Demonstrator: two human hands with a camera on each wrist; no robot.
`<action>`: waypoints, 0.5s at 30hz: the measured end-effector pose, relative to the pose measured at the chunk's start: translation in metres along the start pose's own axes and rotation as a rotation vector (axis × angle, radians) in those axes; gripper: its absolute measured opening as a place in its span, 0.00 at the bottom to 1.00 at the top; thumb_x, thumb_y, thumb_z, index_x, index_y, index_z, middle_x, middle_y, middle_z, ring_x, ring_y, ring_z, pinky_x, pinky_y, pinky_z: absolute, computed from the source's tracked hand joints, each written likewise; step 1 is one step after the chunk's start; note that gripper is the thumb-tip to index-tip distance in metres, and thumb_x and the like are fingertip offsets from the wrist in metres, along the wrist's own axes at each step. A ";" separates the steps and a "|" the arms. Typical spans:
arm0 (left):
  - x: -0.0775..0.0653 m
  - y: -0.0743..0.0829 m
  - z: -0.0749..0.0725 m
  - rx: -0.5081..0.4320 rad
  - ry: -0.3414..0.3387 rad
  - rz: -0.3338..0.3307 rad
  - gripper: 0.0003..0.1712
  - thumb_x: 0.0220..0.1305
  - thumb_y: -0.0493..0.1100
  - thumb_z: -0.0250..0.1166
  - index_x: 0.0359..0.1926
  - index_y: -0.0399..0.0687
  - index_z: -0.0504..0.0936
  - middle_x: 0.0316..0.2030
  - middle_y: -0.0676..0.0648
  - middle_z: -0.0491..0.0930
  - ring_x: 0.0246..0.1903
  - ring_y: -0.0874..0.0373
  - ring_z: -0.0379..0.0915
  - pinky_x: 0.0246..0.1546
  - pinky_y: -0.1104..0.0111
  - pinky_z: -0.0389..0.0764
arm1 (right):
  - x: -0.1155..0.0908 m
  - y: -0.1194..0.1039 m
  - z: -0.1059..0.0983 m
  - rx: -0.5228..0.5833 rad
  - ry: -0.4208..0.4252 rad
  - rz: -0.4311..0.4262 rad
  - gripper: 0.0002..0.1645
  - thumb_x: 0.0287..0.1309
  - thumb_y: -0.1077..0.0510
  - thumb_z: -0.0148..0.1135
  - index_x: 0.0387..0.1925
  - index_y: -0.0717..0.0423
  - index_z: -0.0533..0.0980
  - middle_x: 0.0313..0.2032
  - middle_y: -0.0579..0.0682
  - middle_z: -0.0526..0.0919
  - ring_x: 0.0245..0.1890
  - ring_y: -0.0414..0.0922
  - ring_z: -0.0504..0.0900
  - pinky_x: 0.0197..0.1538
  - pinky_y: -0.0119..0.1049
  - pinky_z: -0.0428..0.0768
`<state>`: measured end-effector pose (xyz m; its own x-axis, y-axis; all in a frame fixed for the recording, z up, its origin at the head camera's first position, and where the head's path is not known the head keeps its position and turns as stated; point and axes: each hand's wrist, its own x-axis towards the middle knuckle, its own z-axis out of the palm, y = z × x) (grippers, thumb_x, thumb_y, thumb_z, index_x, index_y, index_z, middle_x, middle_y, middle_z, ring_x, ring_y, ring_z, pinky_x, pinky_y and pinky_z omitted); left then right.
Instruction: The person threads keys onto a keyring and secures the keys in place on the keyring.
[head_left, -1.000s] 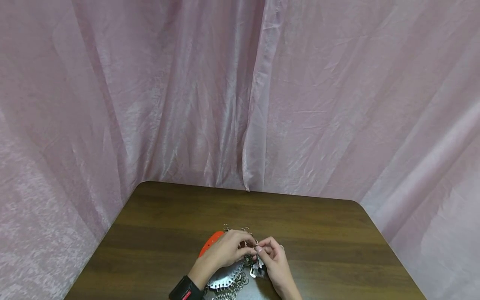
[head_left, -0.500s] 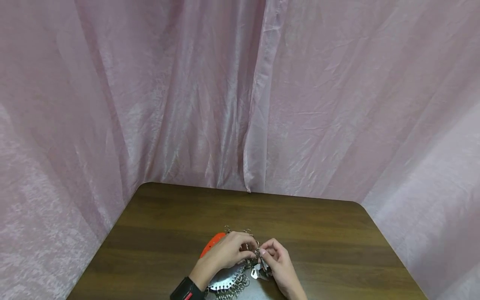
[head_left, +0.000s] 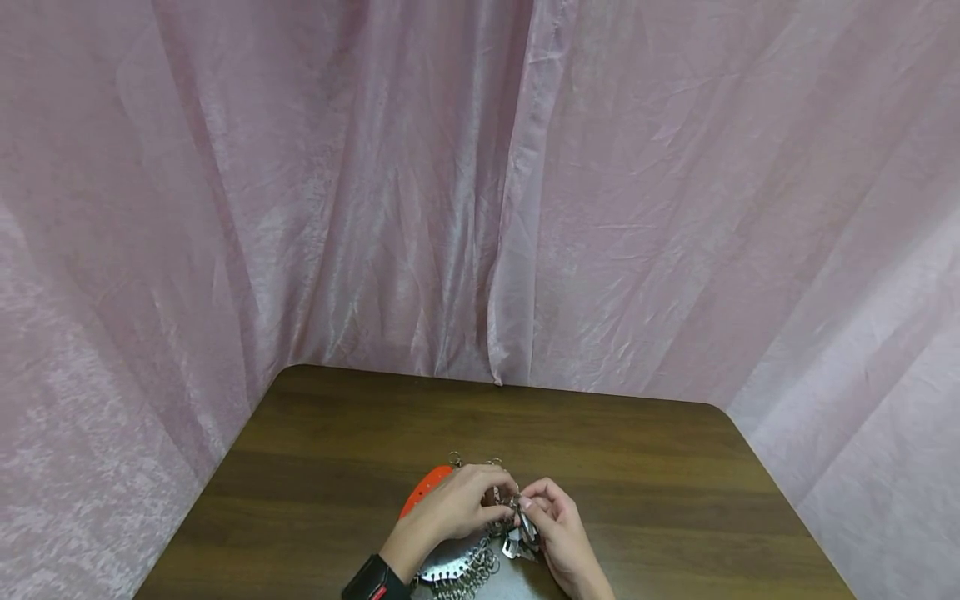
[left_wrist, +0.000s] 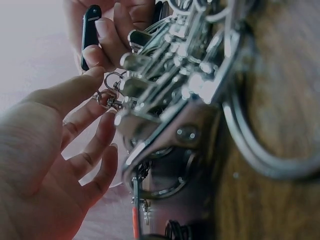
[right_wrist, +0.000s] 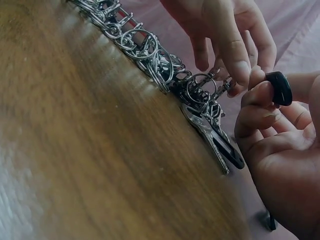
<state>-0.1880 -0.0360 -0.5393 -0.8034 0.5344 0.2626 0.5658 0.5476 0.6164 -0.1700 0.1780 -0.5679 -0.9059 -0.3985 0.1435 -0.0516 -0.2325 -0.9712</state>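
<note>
My left hand (head_left: 461, 504) reaches over a silver plate with a row of small holes. In the left wrist view its thumb and fingertips pinch a small metal swivel ring (left_wrist: 105, 99). Close on the right, my right hand (head_left: 561, 529) pinches a narrow black tab (right_wrist: 281, 89) between thumb and forefinger; the tab has a hole near one end. Below the fingers hang several keys (right_wrist: 207, 132), one with a black part, beside a cluster of metal rings (right_wrist: 145, 47). Fingers partly hide where ring and tab meet.
An orange strip with holes (head_left: 426, 490) lies left of my left hand. Many small rings (head_left: 476, 571) line the edge of the silver plate (head_left: 444, 573). All this lies near the front of a brown wooden table (head_left: 675, 500), with a pink curtain (head_left: 637, 208) behind.
My right hand has shifted slightly to the right, and the keys beneath it have turned a little. The left hand stays almost in place, its fingers still at the rings.
</note>
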 end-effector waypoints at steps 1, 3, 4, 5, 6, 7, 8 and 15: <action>0.000 0.000 -0.001 0.004 0.005 0.006 0.11 0.68 0.49 0.75 0.49 0.62 0.87 0.39 0.63 0.83 0.36 0.72 0.77 0.36 0.76 0.77 | 0.000 0.000 0.000 -0.001 0.002 -0.001 0.20 0.76 0.69 0.55 0.50 0.87 0.60 0.32 0.47 0.84 0.32 0.37 0.83 0.32 0.25 0.77; 0.000 0.000 -0.001 0.020 0.013 0.018 0.10 0.68 0.50 0.74 0.49 0.61 0.87 0.39 0.63 0.83 0.36 0.71 0.77 0.36 0.76 0.77 | 0.000 0.000 0.000 -0.004 0.004 -0.003 0.20 0.75 0.69 0.56 0.50 0.86 0.61 0.32 0.46 0.84 0.31 0.37 0.82 0.31 0.25 0.77; 0.000 0.000 -0.001 0.027 0.016 0.020 0.10 0.69 0.51 0.73 0.49 0.61 0.88 0.39 0.63 0.83 0.36 0.70 0.77 0.36 0.75 0.77 | 0.000 0.000 0.000 -0.005 0.004 -0.005 0.20 0.75 0.69 0.56 0.50 0.86 0.61 0.32 0.46 0.84 0.31 0.36 0.82 0.32 0.25 0.77; 0.000 0.000 -0.001 0.030 0.016 0.018 0.10 0.69 0.52 0.73 0.49 0.61 0.88 0.39 0.63 0.83 0.36 0.70 0.77 0.37 0.75 0.77 | 0.000 0.001 -0.001 -0.006 0.004 -0.007 0.19 0.75 0.69 0.56 0.50 0.86 0.61 0.32 0.46 0.84 0.31 0.36 0.82 0.32 0.26 0.77; 0.000 0.000 -0.001 0.035 0.015 0.016 0.10 0.69 0.52 0.72 0.49 0.62 0.88 0.40 0.63 0.83 0.37 0.70 0.77 0.37 0.75 0.77 | 0.000 0.001 -0.001 -0.008 0.002 -0.013 0.19 0.75 0.69 0.56 0.50 0.86 0.61 0.32 0.46 0.84 0.31 0.36 0.82 0.33 0.26 0.78; 0.000 0.001 -0.001 0.039 0.014 0.011 0.10 0.69 0.53 0.72 0.49 0.62 0.88 0.40 0.64 0.84 0.37 0.70 0.77 0.37 0.74 0.77 | 0.000 0.001 -0.001 -0.011 0.001 -0.017 0.19 0.75 0.69 0.56 0.50 0.86 0.61 0.32 0.46 0.84 0.31 0.36 0.82 0.33 0.26 0.78; 0.000 0.001 -0.001 0.045 0.011 0.005 0.09 0.69 0.53 0.72 0.49 0.62 0.88 0.41 0.64 0.84 0.38 0.70 0.78 0.38 0.74 0.77 | 0.000 0.001 -0.001 -0.016 -0.001 -0.021 0.18 0.75 0.70 0.56 0.50 0.85 0.62 0.32 0.46 0.84 0.32 0.36 0.83 0.33 0.26 0.78; 0.000 0.000 0.001 0.053 0.001 -0.036 0.09 0.70 0.55 0.72 0.47 0.63 0.89 0.43 0.65 0.83 0.41 0.69 0.79 0.40 0.72 0.79 | 0.000 0.002 -0.002 -0.043 0.002 -0.027 0.18 0.75 0.69 0.57 0.50 0.84 0.64 0.33 0.47 0.84 0.32 0.37 0.83 0.33 0.26 0.78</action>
<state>-0.1880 -0.0353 -0.5398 -0.8234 0.5135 0.2417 0.5458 0.5996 0.5853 -0.1704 0.1792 -0.5700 -0.9046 -0.3912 0.1696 -0.0941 -0.2049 -0.9742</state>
